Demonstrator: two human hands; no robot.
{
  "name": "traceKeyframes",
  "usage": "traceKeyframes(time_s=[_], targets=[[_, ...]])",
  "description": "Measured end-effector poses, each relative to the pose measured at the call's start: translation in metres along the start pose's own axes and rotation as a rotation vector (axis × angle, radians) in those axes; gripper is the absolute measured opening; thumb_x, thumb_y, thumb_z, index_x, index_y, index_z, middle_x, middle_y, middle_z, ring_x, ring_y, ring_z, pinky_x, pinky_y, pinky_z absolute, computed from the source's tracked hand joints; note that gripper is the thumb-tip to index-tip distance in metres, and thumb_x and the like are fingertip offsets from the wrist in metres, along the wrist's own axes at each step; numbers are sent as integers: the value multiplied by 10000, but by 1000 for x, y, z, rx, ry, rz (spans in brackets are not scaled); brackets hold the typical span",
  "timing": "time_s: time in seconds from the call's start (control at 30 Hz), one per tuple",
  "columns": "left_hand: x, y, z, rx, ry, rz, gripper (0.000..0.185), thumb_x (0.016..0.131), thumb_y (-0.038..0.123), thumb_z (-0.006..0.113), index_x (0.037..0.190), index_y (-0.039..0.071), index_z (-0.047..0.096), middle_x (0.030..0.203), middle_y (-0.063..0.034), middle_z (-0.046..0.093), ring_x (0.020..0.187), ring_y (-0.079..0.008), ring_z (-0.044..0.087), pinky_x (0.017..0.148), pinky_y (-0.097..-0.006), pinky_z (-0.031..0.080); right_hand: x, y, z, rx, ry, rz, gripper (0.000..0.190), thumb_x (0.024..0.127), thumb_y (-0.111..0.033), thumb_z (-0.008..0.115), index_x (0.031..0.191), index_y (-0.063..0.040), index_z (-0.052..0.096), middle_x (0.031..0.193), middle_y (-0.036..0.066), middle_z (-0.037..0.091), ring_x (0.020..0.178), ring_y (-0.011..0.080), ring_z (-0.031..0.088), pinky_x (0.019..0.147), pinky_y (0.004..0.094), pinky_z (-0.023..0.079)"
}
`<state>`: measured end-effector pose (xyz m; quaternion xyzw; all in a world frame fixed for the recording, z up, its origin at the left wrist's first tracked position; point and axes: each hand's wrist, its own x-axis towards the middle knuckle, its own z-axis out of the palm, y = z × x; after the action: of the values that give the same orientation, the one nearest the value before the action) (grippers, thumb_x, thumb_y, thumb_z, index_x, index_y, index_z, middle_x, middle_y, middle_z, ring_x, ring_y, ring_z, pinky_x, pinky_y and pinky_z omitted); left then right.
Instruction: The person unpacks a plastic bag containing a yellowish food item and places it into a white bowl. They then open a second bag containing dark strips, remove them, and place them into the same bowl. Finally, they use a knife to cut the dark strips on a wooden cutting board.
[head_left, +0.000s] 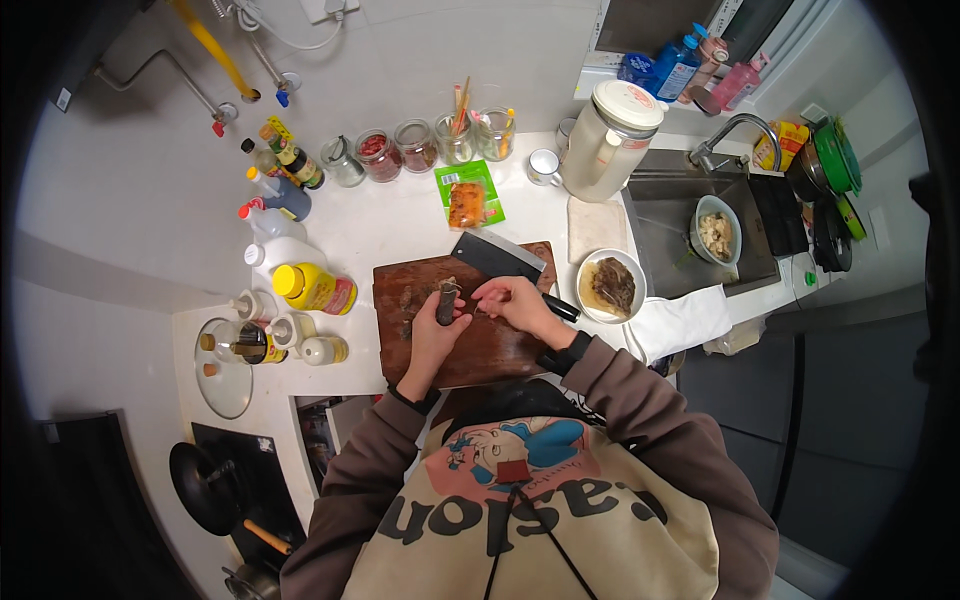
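My left hand (435, 337) grips a dark brown, rough-skinned piece of food (447, 301), perhaps a root, and holds it upright over a wooden cutting board (480, 352). Beside it, my right hand (519, 301) has its thumb and fingertips drawn together. Whether something thin is pinched there is too small to tell. Brown scraps (414, 300) lie on the board to the left of my left hand. A cleaver (491, 256) with a dark blade rests across the board's far right part. Its black handle (561, 307) sticks out past my right wrist.
Right of the board stands a white bowl (611, 286) of dark, shredded-looking food. The sink (660, 225) holds a bowl (716, 231) of pale pieces. A green food packet (469, 195), glass jars (379, 155) and a large white jug (611, 142) are behind. Several bottles (315, 287) line the left.
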<state>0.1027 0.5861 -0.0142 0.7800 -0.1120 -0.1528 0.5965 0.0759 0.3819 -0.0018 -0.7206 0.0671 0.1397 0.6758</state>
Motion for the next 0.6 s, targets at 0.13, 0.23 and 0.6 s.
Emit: traceKeyframes(time_s=[0.13,0.23,0.6], targets=[[0,5,8,82,45,35,432,839,64,772,1237,6,612,1038,-56,697,902,-129,661,833,-281,531,-10,-19,-14,68,103,-37,180,939,-61,703,1108,-6,728,833,-16,696,732,35,589,686,208,495],[2,12,14,158,43,121,413,864,96,753,1240,-2,611,1078,-91,691,957,-173,661,872,-302,518,-17,-28,-16,74,101,-68,188,932,-75,718,1105,-3,729,835,-19,694,730,21,574,678,200,486],[6,27,25,146,-5,215,320,950,190,663,1181,-30,643,1128,-187,653,1018,-333,650,895,-378,509,-24,-34,-22,-186,329,-175,81,901,-79,731,904,-14,682,750,8,621,667,81,552,607,257,461]])
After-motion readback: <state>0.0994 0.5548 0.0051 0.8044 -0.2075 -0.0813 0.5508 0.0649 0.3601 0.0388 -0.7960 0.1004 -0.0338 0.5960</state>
